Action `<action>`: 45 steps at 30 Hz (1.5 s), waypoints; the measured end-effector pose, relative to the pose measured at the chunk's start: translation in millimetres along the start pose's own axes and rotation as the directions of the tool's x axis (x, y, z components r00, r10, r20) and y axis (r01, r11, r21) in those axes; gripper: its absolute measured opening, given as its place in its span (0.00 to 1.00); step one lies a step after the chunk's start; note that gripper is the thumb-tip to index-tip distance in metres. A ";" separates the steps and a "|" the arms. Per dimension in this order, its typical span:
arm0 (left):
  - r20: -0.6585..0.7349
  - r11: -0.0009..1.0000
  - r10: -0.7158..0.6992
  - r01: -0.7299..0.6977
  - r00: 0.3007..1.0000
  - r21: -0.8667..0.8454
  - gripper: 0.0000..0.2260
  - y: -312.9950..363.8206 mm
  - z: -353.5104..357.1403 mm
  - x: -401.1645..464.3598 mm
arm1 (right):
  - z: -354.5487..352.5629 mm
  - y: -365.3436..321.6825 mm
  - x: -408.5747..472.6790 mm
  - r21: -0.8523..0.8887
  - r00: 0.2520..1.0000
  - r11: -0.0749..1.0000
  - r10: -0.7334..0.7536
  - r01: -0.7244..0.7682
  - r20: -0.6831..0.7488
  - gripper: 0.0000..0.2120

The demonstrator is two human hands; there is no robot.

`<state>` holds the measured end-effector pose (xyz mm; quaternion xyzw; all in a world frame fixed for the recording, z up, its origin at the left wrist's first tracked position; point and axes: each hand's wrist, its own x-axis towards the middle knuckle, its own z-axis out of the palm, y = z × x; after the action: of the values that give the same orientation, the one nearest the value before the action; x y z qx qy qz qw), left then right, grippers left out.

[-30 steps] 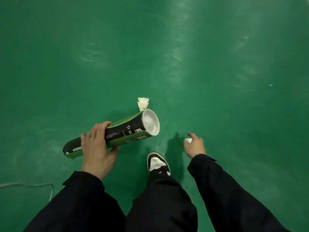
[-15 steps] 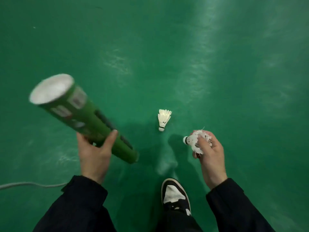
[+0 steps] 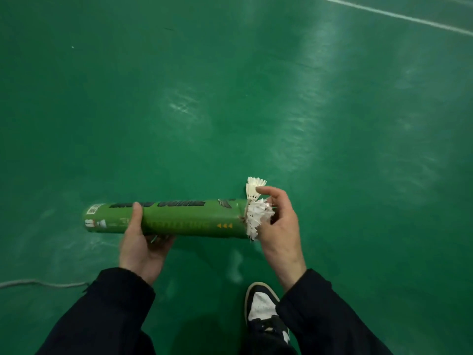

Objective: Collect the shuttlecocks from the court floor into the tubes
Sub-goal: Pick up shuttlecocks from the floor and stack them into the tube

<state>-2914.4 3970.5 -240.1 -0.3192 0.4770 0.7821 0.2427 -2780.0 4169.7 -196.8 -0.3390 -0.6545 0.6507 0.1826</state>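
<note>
While held level above the green court floor (image 3: 332,124): green cardboard shuttlecock tube (image 3: 179,218), long axis running left to right, black lettering along the upper side, barcode label at the left end, row of small orange arrowheads near the right end.

Left hand (image 3: 139,245): cupped under the tube left of its middle, thumb laid over the near face, fingers curled round the underside; firm grasp on the tube.

Right hand (image 3: 279,226): at the tube's right-hand mouth, fingers bent round a frayed white shuttlecock (image 3: 258,217), feathers ragged and splayed, cork end entered into the opening, skirt still outside the rim. Contents deeper in the tube: cannot be told, interior hidden by the wall and by the feathers.

Second white shuttlecock (image 3: 254,188): just beyond the tube's right end, feather skirt uppermost, lower part hidden behind the tube and the right forefinger; seemingly lying on the floor, though contact cannot be confirmed.

Also visible: dark sleeves (image 3: 330,313) on both forearms; black-and-white trainer (image 3: 263,312) planted on the floor below the right hand; grey cord (image 3: 43,284) lying on the floor at lower left; white court line (image 3: 389,14) crossing the upper right corner.
</note>
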 end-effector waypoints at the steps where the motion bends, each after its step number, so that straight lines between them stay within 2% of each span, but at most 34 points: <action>1: 0.002 1.000 -0.021 0.021 1.000 -0.023 0.24 -0.4 -2.5 -1.4 | 4.8 -1.3 -2.3 -0.030 1.000 0.999 -0.014 0.013 -0.019 0.22; 3: -0.004 0.996 -0.059 0.059 0.998 -0.071 0.26 1.2 -6.6 -2.3 | 9.8 -6.7 -7.6 -0.019 0.989 0.992 -0.125 0.124 -0.074 0.22; 5: -0.012 0.992 -0.072 0.071 0.997 -0.102 0.24 4.9 -10.4 0.6 | 9.9 -11.8 -12.4 -0.062 0.923 0.928 -0.372 0.368 -0.096 0.13; 6: -0.013 0.991 -0.073 0.071 0.997 -0.116 0.23 7.2 -11.3 1.8 | 10.1 -15.8 -13.9 -0.127 0.869 0.864 -0.495 0.488 -0.029 0.07; 7: -0.013 0.989 -0.070 0.068 0.997 -0.129 0.23 8.5 -11.8 3.1 | 11.2 -18.8 -14.5 -0.185 0.828 0.808 -0.553 0.560 0.090 0.07; 8: -0.014 0.989 -0.063 0.061 0.998 -0.132 0.23 9.0 -11.6 4.2 | 13.1 -20.7 -13.9 -0.257 0.822 0.783 -0.515 0.566 0.242 0.12; 10: -0.020 0.995 -0.042 0.040 0.999 -0.092 0.22 9.2 -10.6 5.5 | 19.2 -21.4 -10.2 -0.505 0.829 0.705 -0.215 0.497 0.516 0.19; 11: -0.029 0.997 -0.033 0.031 0.999 -0.073 0.20 9.3 -11.1 6.2 | 20.8 -19.0 -8.2 -0.568 0.812 0.674 -0.083 0.473 0.577 0.22; 12: -0.048 0.997 -0.024 0.021 0.999 -0.070 0.19 9.7 -11.6 8.0 | 20.0 -13.6 -4.8 -0.533 0.807 0.737 -0.029 0.416 0.590 0.24; 13: -0.075 0.996 -0.015 0.009 0.997 -0.084 0.19 11.0 -13.5 10.6 | 18.9 -10.0 -0.4 -0.378 0.822 0.872 -0.049 0.312 0.567 0.22; 14: -0.105 0.994 -0.009 -0.002 0.994 -0.106 0.18 13.2 -15.2 13.5 | 16.5 -5.6 7.5 -0.188 0.879 0.959 -0.102 0.211 0.466 0.19; 15: -0.134 0.992 -0.008 -0.010 0.991 -0.128 0.19 16.1 -18.0 16.0 | 14.2 1.3 19.4 -0.044 0.939 0.986 -0.140 0.161 0.314 0.15; 16: -0.159 0.989 -0.009 -0.015 0.987 -0.148 0.19 18.8 -21.1 17.8 | 12.9 12.0 37.3 0.002 0.980 0.990 -0.139 0.140 0.143 0.13; 17: -0.175 0.987 -0.009 -0.020 0.985 -0.161 0.18 21.4 -25.4 18.8 | 12.1 25.8 59.1 -0.040 0.994 0.993 -0.110 0.109 -0.008 0.09; 18: -0.181 0.987 -0.008 -0.022 0.983 -0.161 0.18 23.3 -29.6 19.0 | 11.7 39.8 82.4 -0.170 0.993 0.984 -0.066 0.049 -0.094 0.06; 19: -0.178 0.988 -0.007 -0.020 0.984 -0.150 0.18 25.5 -34.1 18.4 | 12.4 53.6 105.0 -0.364 0.994 0.931 -0.021 -0.019 -0.104 0.11; 21: -0.165 0.992 -0.015 -0.006 0.986 -0.123 0.19 29.4 -42.2 15.4 | 12.4 89.5 146.5 -0.667 0.995 0.743 0.093 -0.055 0.022 0.27; 23: -0.167 0.993 -0.015 -0.005 0.986 -0.117 0.19 33.1 -51.1 12.2 | 14.1 112.8 169.6 -0.799 0.970 0.601 0.210 -0.027 0.125 0.38; 24: -0.173 0.994 -0.011 -0.008 0.985 -0.112 0.19 35.7 -54.5 10.7 | 14.6 120.8 173.7 -0.827 0.959 0.561 0.250 -0.030 0.135 0.40; 26: -0.193 0.994 -0.010 -0.012 0.981 -0.110 0.21 41.3 -57.1 7.9 | 15.7 126.4 169.0 -0.851 0.952 0.519 0.294 -0.082 0.087 0.36; 27: -0.204 0.994 -0.011 -0.012 0.979 -0.113 0.20 44.7 -57.1 7.3 | 17.3 122.6 161.6 -0.818 0.953 0.564 0.294 -0.113 0.072 0.31; 28: -0.212 0.992 -0.013 -0.013 0.977 -0.122 0.19 48.1 -56.6 7.6 | 18.8 115.9 151.0 -0.720 0.959 0.681 0.273 -0.136 0.077 0.24; 30: -0.225 0.988 -0.011 -0.024 0.974 -0.155 0.19 55.6 -57.7 8.9 | 21.3 88.8 116.3 -0.309 0.982 0.943 0.160 -0.123 0.099 0.10; 31: -0.233 0.984 -0.004 -0.037 0.972 -0.173 0.21 59.4 -58.9 9.5 | 22.3 68.7 94.9 -0.089 0.994 0.994 0.068 -0.060 0.083 0.07; 32: -0.246 0.980 0.008 -0.056 0.969 -0.191 0.22 63.6 -61.3 9.2 | 24.3 48.6 73.4 0.076 0.997 0.997 -0.019 0.013 0.081 0.06; 34: -0.265 0.972 0.044 -0.103 0.963 -0.212 0.24 73.1 -68.5 5.6 | 33.8 18.2 36.4 0.228 0.980 0.967 -0.146 0.112 0.136 0.07; 38: -0.223 0.967 0.104 -0.151 0.969 -0.204 0.24 84.8 -90.7 -12.7 | 71.4 -5.6 -0.2 0.122 0.911 0.976 -0.213 0.181 0.352 0.06; 41: -0.249 0.948 0.130 -0.194 0.960 -0.253 0.22 87.7 -123.2 -31.6 | 98.9 -7.6 -24.6 0.047 0.768 0.971 -0.214 0.233 0.604 0.09; 43: -0.322 0.918 0.160 -0.260 0.933 -0.299 0.20 89.4 -153.4 -46.1 | 117.3 -7.6 -36.8 -0.056 0.665 0.965 -0.134 0.256 0.735 0.14; 45: -0.394 0.887 0.185 -0.326 0.900 -0.326 0.18 87.1 -184.3 -62.8 | 141.7 -6.8 -46.7 -0.132 0.531 0.956 -0.028 0.261 0.847 0.17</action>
<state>-2882.0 3762.4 -205.6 -0.4285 0.3885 0.8155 -0.0209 -2844.9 4035.2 -193.0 0.0490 -0.7620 0.6302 -0.1411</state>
